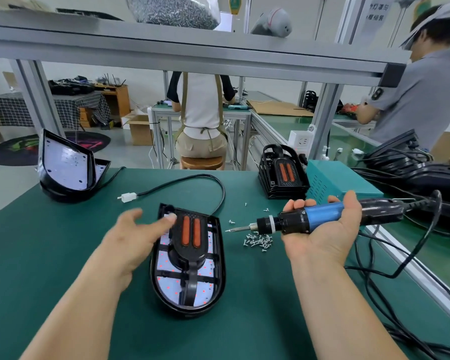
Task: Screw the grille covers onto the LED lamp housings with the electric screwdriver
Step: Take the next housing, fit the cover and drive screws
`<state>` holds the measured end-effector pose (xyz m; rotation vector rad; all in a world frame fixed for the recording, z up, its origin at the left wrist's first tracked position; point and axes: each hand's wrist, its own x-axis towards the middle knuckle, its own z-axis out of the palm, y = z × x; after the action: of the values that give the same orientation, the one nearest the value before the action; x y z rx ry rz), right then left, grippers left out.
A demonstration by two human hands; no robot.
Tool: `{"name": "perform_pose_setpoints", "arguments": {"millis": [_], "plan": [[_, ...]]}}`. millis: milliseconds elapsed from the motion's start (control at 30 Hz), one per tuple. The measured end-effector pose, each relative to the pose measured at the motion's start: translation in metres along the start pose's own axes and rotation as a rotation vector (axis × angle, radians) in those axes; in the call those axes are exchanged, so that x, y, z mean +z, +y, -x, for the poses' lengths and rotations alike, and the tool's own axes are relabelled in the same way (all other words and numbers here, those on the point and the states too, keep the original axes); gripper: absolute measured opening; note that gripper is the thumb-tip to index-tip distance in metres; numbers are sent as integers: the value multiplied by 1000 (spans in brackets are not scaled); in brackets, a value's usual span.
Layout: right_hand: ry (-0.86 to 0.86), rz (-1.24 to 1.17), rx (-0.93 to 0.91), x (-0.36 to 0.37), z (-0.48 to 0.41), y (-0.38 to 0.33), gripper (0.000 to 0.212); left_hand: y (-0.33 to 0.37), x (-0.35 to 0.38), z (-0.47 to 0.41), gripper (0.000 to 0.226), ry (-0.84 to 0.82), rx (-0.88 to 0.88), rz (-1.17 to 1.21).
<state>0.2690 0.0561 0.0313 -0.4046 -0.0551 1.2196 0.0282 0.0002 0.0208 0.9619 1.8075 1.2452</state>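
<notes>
Grille lies on the housing in the middle of the green mat, its two orange strips facing up and its narrow tongue pointing toward me. The housing lies flat, open side up, and a white board with red dots shows between the grille's bars.

My left hand is spread loosely, fingers nearly straight and gripping nothing (it is blurred, so I can say no more than that). One fingertip lies on the grille's far left corner.

My right hand lies palm up just right of the housing, fingers curled round the blue barrel of the screwdriver. Its bit points left, the tip just short of the housing's right rim.

Screws lie heaped on the mat below the bit, with a few scattered farther off. The housing's black cord loops away behind it and ends in a white plug. At far left a second housing stands tilted on edge, white board showing. Behind my right hand a stack of grilles stands beside a teal box.
</notes>
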Motion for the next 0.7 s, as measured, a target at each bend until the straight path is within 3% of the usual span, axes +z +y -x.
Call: {"name": "perform_pose_setpoints", "arguments": {"millis": [67,133,233,400,533,700], "plan": [[-17,20,-28,0,-1,-1,29,-3,5,1,73,-268,-177,151],[-48,51,-53,2,0,0,27,-4,9,1,44,-396,-259,209],[-81,113,-85,12,-1,4,24,-7,14,-8,20,-394,-242,210],[-165,215,-115,39,-7,24,32,-7,16,-11,26,-409,-210,198],[-249,355,-176,49,-11,47,21,-9,15,-13,24,-417,-197,205],[-287,445,-191,46,-14,62,31,-10,16,-14,20,-428,-181,184]]}}
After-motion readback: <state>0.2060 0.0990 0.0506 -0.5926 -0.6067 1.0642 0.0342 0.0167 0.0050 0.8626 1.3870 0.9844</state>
